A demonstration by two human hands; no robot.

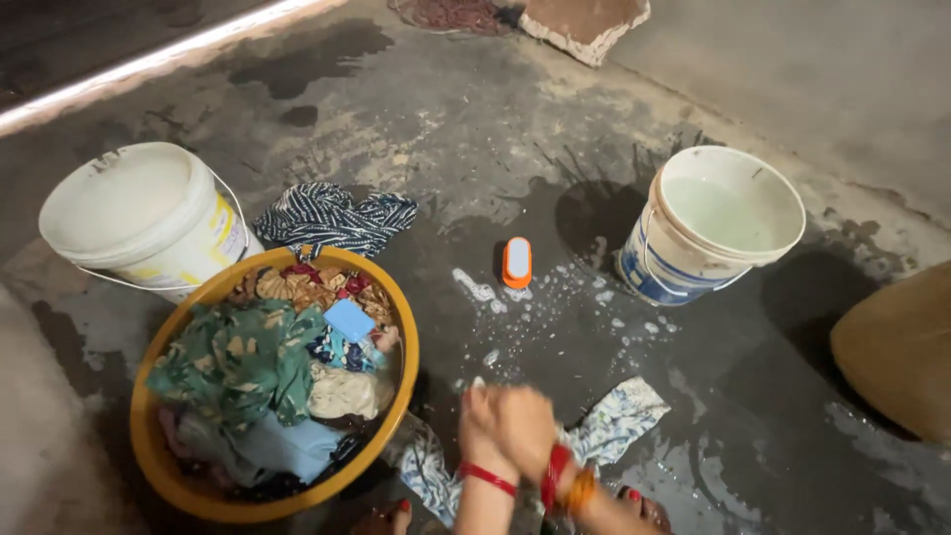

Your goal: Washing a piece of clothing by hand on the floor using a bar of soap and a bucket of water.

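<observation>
Left hand: the left hand [482,428] sits at the lower middle of the frame, blurred, pressed against the other hand, a red bangle on its wrist; its grip looks pressed together, though on what the blur does not show.
Right hand: the right hand [527,426] is just beside it, touching it, with red and orange bangles on the wrist; its grip also looks pressed together, and I cannot tell whether it pinches the cloth.
Cloth: a blue-and-white patterned cloth [614,426] lies wet on the floor right under and on either side of the hands, lower middle of the frame.
Floor: a dark, wet concrete floor [475,129] with white suds spattered at the centre.
Brush: an orange-and-white scrubbing brush [516,263] lies on the floor at the centre, well apart from the hands.
Tub: a yellow tub [406,367] at the lower left is heaped with mixed coloured clothes, a light blue soap bar [349,319] on top.
Striped cloth: a dark striped cloth [332,218] lies on the floor just above the tub.
Buckets: a white bucket [144,223] stands at the left touching the tub; a white-and-blue bucket [708,233] holding water stands at the right.
Feet: toes [391,515] with red nails show at the bottom edge.
</observation>
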